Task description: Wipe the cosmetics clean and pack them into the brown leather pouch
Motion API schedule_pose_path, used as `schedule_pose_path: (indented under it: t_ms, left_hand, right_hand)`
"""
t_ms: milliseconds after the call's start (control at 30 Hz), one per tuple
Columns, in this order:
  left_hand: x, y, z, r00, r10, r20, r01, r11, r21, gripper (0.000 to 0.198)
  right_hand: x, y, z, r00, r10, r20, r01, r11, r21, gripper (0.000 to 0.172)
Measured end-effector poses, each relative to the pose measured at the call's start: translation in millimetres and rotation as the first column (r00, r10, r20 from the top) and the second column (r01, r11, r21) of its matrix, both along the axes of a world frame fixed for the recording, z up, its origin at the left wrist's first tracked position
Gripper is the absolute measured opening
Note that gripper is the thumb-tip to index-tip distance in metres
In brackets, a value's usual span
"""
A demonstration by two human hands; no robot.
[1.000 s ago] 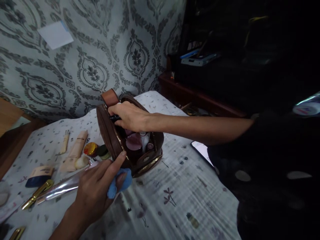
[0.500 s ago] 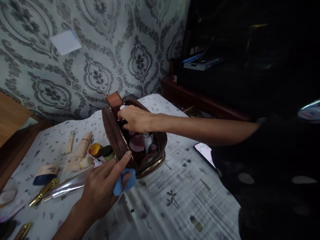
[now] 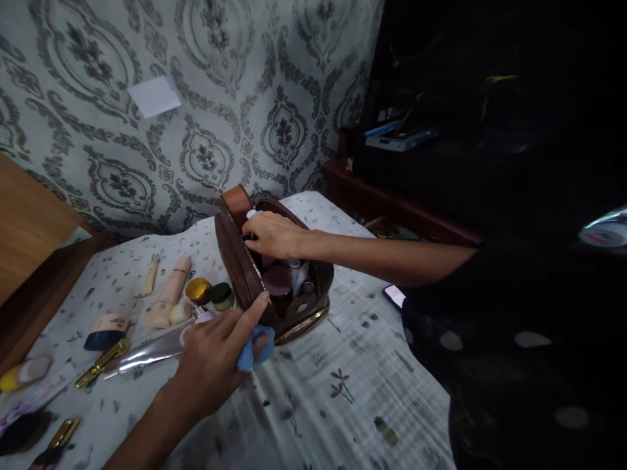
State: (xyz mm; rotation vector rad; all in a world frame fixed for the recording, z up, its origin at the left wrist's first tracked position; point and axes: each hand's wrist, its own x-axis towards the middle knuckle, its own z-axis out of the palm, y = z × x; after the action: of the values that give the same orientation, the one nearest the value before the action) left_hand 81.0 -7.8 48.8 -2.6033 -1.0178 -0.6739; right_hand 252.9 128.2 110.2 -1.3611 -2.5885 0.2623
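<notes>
A brown cosmetic bag [image 3: 240,261] stands unzipped on the bed, its orange-brown strap [image 3: 238,201] at the back. My right hand [image 3: 274,235] reaches into its far end with fingers curled. A small dark piece shows at those fingertips, and what they hold is hard to make out. A white cap [image 3: 252,213] peeks out just behind them. My left hand [image 3: 215,356] grips a blue cloth [image 3: 255,348], its index finger extended against the bag's near zipped edge. Inside the bag lie a round dark-pink container [image 3: 278,282] and several small bottles.
Left of the bag lie a beige tube [image 3: 171,290], a gold-lidded jar [image 3: 198,290], a dark-lidded jar [image 3: 222,296], a silver tube [image 3: 147,356], a gold tube [image 3: 102,363] and a navy-and-beige jar [image 3: 106,331]. A phone [image 3: 394,295] lies right. Patterned wall behind.
The whole scene has shifted slightly right and down in the view, showing more items at the left. Both hands keep nearly the same places at the bag.
</notes>
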Motion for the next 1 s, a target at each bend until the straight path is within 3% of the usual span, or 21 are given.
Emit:
schedule_pose_path:
  t_ms: [300,467,600,733,867,1000]
  left_hand:
    - [-1,-2,0.8,1.0,0.006,0.002,-0.006,0.998,-0.069,0.05]
    - [-6,-4,-0.8,1.0,0.003,0.007,-0.002,0.996,-0.084,0.048]
    - [-11,-10,-0.5,1.0,0.014,0.008,-0.013,0.997,-0.078,0.048]
    - [-19,-18,1.0,0.999,0.041,0.024,-0.039,0.998,-0.053,0.045]
    - [-32,-31,-3.7,0.996,0.078,0.043,-0.074,0.994,-0.087,0.038]
    - [-48,-46,-20.4,0.989,0.149,0.023,-0.142,0.969,-0.2,0.023]
  right_hand:
    - [-5,-2,0.0,1.0,0.008,0.026,-0.006,0.999,-0.047,0.031]
    - [-1,-3,0.9,0.995,0.089,0.036,-0.092,0.994,0.066,0.024]
    - [4,-1,0.0,0.996,0.09,-0.004,-0.088,0.981,0.172,0.035]
    - [8,1,4.9,0.994,0.078,-0.077,-0.071,0.993,0.091,0.026]
    - [12,-18,18.6,0.991,0.073,-0.111,-0.059,0.991,0.121,0.018]
    - [10,-60,21.2,0.921,0.172,-0.348,-0.067,0.953,0.295,0.021]
